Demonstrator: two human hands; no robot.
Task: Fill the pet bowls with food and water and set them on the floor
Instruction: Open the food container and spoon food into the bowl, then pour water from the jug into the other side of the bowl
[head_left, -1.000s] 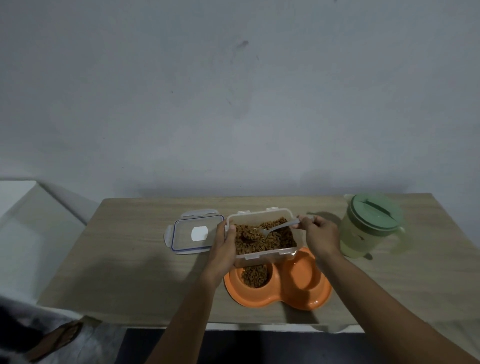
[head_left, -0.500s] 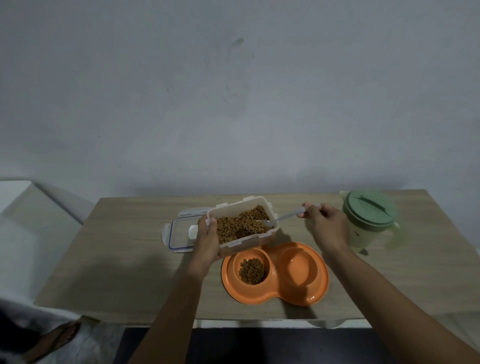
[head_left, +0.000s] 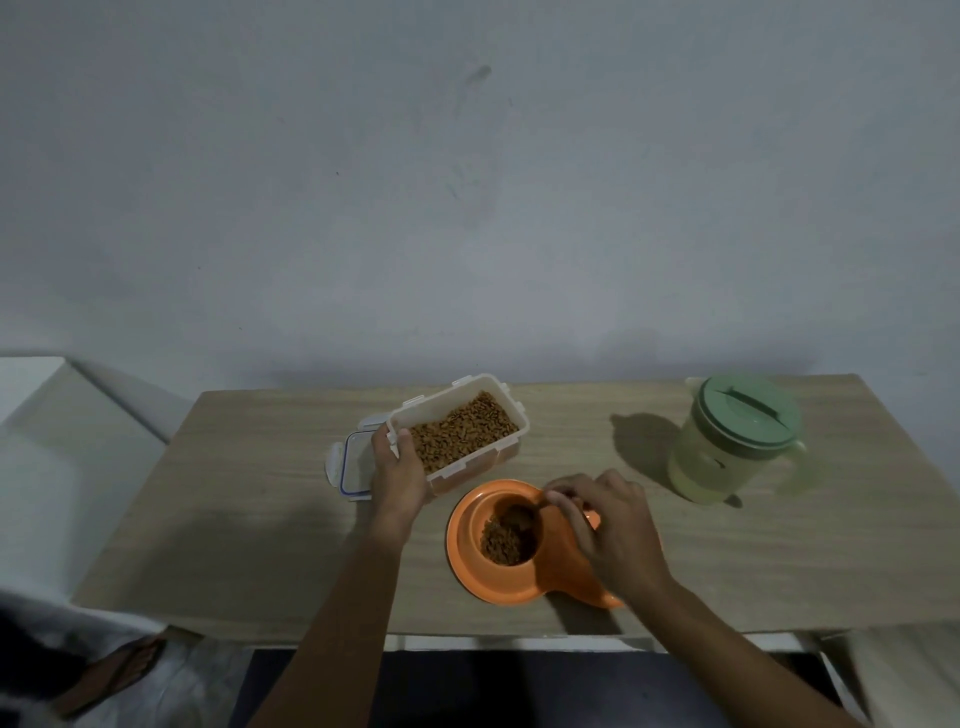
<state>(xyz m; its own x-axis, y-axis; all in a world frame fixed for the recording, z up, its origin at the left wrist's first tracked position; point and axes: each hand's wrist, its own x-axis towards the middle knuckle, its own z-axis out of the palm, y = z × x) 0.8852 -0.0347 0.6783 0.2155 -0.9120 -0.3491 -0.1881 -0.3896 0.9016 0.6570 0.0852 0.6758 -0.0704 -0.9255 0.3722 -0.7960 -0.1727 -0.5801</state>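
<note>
Left hand (head_left: 397, 480): fingers clamped round near end of kibble container (head_left: 467, 431), held tilted. Right hand (head_left: 615, 525): fingers pinch spoon (head_left: 540, 506) over kibble-filled left well of orange double bowl (head_left: 467, 566), on surface (head_left: 260, 519).

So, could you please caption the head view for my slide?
Left hand holds the kibble container while the right hand empties a spoon into the orange double bowl.
</note>
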